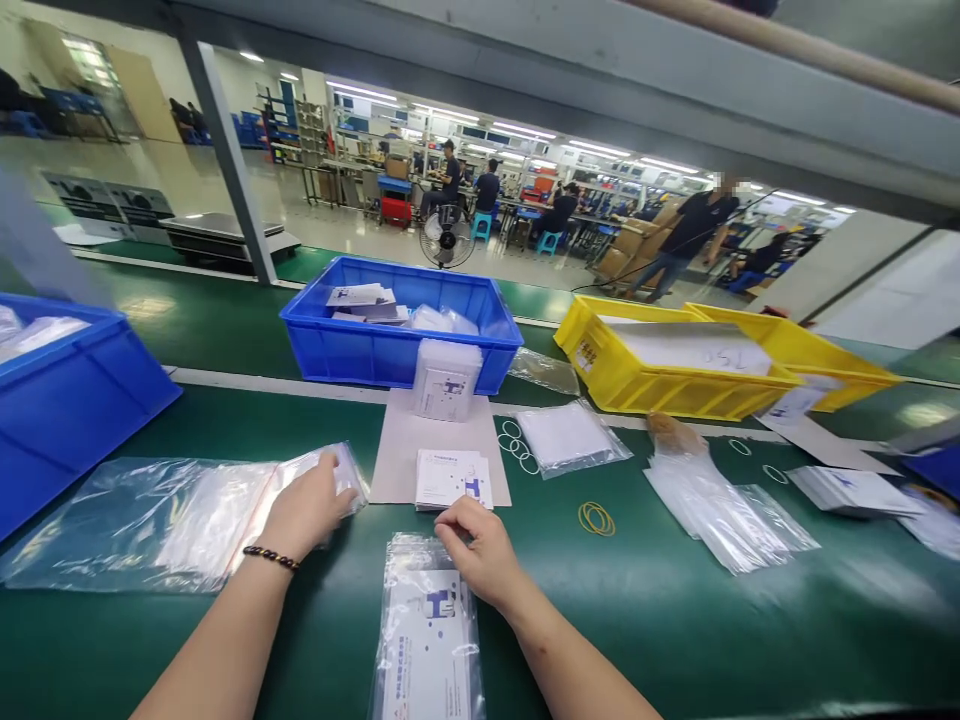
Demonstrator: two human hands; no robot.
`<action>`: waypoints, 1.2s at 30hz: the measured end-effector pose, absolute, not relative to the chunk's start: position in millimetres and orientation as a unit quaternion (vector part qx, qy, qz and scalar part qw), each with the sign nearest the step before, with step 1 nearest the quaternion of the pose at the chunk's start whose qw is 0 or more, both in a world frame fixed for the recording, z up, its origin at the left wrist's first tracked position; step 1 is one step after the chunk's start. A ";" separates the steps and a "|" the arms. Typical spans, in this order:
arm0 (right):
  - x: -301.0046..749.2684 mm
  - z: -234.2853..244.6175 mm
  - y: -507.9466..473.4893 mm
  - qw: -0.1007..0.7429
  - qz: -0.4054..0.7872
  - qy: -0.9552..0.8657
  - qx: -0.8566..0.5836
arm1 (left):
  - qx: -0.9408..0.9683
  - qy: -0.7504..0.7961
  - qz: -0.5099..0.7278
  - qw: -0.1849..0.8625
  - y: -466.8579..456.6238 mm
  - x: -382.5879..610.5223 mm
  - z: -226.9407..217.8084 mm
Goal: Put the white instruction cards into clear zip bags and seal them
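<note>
My left hand [313,505] lies over the right end of a pile of clear plastic bags [214,515], its thumb and fingertips apart on the film. A dark bead bracelet circles that wrist. At the upper right corner of a clear bag with a printed card inside [429,640], my right hand [480,550] is closed, fingers curled at the bag's mouth. Several such bags appear layered there. Just beyond the right hand sits a stack of printed cards [450,478] on a grey cardboard sheet [391,450]. Behind it stands an upright bundle of bagged cards [448,382].
A blue bin [397,350] holds cards and bags; another blue bin [67,410] stands left. Yellow bins [675,385] are at the back right. Rubber bands [596,519], white rings [517,447], a bagged white stack [566,437] and loose bags [720,500] lie on the green table.
</note>
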State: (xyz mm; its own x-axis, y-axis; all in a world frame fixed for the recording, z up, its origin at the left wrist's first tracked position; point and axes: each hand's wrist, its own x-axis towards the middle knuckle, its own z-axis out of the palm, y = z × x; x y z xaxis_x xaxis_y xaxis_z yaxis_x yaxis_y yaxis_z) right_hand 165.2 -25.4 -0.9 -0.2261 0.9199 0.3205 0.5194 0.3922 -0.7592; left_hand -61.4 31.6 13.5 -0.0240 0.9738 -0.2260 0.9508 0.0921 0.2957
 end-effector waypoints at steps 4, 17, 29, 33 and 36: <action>165.3 -2.5 -25.6 0.392 0.251 -0.736 -0.491 | 0.678 0.709 -0.028 0.195 34.2 -65.0 5.2; 157.0 -6.8 -29.5 0.375 0.447 -0.675 -0.452 | 0.661 0.479 0.276 0.507 3.3 -23.7 9.5; 152.1 -14.9 -33.0 0.280 0.027 -0.843 -0.459 | 0.582 0.523 0.248 0.571 -6.7 6.6 2.0; 150.7 -12.7 -34.0 0.271 -0.024 -0.844 -0.463 | 0.492 0.542 0.283 0.620 -7.0 9.4 -0.7; 150.3 -11.2 -34.0 0.280 -0.034 -0.843 -0.458 | 0.469 0.532 0.288 0.644 -7.1 9.9 -0.1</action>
State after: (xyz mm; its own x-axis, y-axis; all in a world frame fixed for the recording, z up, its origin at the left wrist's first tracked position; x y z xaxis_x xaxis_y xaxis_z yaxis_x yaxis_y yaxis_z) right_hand 150.3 -34.0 -11.2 -0.4236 0.7531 0.5034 0.7913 0.5781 -0.1991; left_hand 9.9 -7.1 -0.1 0.2691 0.8694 -0.4145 0.1281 0.3942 0.9100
